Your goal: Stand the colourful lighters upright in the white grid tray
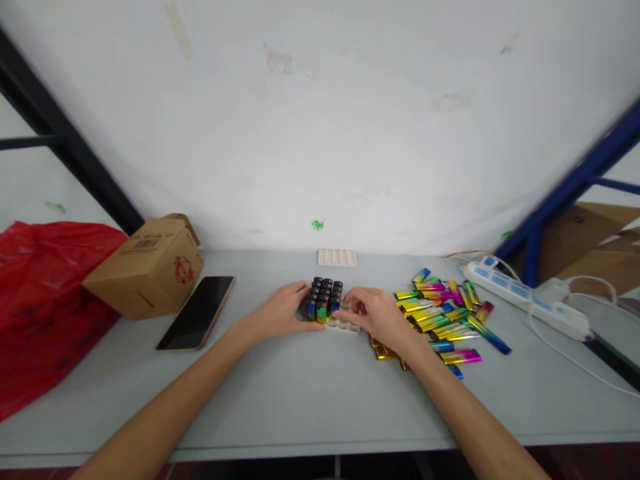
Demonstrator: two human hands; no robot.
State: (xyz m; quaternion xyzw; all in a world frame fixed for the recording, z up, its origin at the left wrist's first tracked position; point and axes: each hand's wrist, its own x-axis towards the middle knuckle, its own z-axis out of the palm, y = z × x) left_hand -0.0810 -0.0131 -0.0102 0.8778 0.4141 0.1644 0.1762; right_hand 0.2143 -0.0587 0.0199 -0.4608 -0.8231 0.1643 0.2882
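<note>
the tray (343,326) sits below centre, upright tubes (324,297) filling its left, bare sockets showing at four o'clock; a loose pile (435,317) remains at three. the left hand (283,310) spreads wide beside the tubes; whether the right hand (375,315) pinches one, i can't tell. grey table (300,400); phone (197,313) at nine, white wall (320,133) at twelve.

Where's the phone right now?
In the head view, the phone lies on the table left of the left hand, beside the cardboard box.
</note>
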